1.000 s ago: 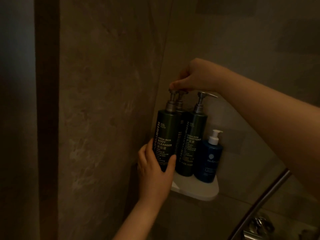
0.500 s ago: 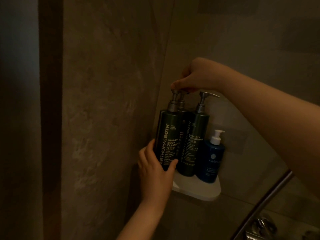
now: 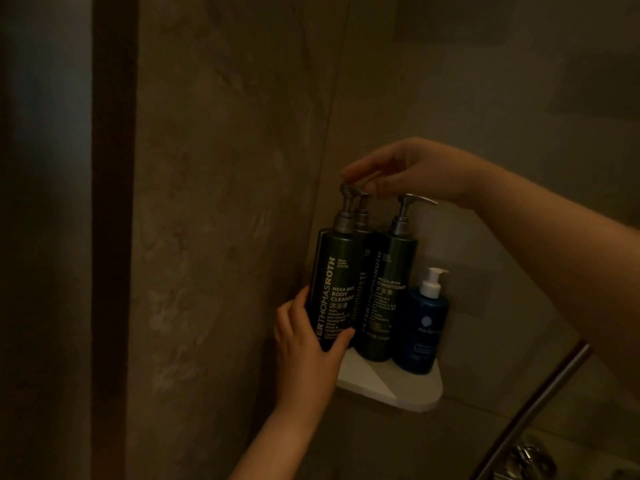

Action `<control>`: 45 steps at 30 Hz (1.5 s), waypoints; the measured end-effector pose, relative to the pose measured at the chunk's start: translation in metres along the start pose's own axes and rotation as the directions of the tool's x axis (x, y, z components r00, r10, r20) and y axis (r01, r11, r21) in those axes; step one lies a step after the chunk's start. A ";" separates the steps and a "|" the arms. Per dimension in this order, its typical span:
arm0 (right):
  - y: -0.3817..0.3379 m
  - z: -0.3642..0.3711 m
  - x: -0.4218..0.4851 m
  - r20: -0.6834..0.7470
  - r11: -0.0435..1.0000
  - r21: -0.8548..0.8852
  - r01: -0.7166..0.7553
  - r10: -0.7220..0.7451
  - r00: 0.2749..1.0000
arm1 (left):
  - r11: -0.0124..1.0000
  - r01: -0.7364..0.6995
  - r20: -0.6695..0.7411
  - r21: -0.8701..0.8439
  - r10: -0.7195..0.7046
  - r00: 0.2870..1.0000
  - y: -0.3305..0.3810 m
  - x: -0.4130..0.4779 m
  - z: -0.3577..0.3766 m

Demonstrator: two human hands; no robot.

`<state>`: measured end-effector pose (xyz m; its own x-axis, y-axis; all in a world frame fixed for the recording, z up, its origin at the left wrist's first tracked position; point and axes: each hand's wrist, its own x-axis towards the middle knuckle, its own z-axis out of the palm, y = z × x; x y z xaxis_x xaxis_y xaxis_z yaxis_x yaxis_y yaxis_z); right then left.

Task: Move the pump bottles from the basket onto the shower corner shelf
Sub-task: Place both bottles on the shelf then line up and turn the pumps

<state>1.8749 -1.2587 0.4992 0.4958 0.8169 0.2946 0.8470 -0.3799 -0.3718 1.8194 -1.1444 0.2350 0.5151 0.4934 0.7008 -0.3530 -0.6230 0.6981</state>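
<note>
Three dark green pump bottles stand on the white corner shelf (image 3: 408, 393): the body cleanser bottle (image 3: 334, 289) at the left front, a second bottle (image 3: 363, 261) half hidden behind it, and the conditioner bottle (image 3: 384, 299) to the right. My left hand (image 3: 304, 351) grips the base of the body cleanser bottle, which sits at the shelf's left edge. My right hand (image 3: 405, 168) hovers over the pump heads with its fingers stretched out, fingertips just above the cleanser pump. The basket is out of view.
A small blue bottle with a white pump (image 3: 424, 323) stands at the shelf's right. Stone walls meet in the corner behind. A metal rail (image 3: 533, 407) slants up at the lower right, with tap fittings (image 3: 530, 462) below it.
My right hand has let go of the cleanser pump head and its fingers have straightened above it. My left hand keeps its grip on the bottle's base.
</note>
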 end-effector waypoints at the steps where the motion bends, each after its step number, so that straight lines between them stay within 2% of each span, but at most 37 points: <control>1: 0.002 0.001 0.000 0.003 1.000 0.022 0.011 -0.011 1.000 | 1.000 0.002 0.005 -0.013 -0.002 1.000 -0.001 0.000 -0.001; 8: 0.000 0.007 0.003 -0.078 0.998 -0.026 0.054 -0.056 0.995 | 1.000 0.009 -0.042 -0.002 -0.009 0.999 -0.001 -0.001 0.001; 14: -0.005 0.012 0.004 -0.130 0.993 -0.103 0.062 -0.075 0.989 | 0.997 0.015 -0.130 0.081 -0.004 0.992 0.002 -0.004 0.006; 20: -0.009 0.017 0.004 -0.181 0.982 -0.182 0.042 -0.075 0.981 | 0.989 0.028 -0.159 0.142 -0.005 0.987 0.004 -0.004 0.008; 32: -0.013 0.021 0.001 -0.198 0.985 -0.169 0.012 -0.045 0.979 | 0.985 0.028 -0.152 0.168 -0.002 0.988 0.002 -0.002 0.009; 45: -0.011 0.026 0.002 -0.232 0.973 -0.223 0.055 -0.108 0.967 | 0.982 0.005 -0.168 0.187 0.027 0.985 -0.001 -0.001 0.010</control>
<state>1.8614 -1.2421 0.4812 0.4321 0.7302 0.5292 0.8946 -0.4213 -0.1491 1.8270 -1.1504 0.2324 0.3673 0.5715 0.7338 -0.1976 -0.7230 0.6620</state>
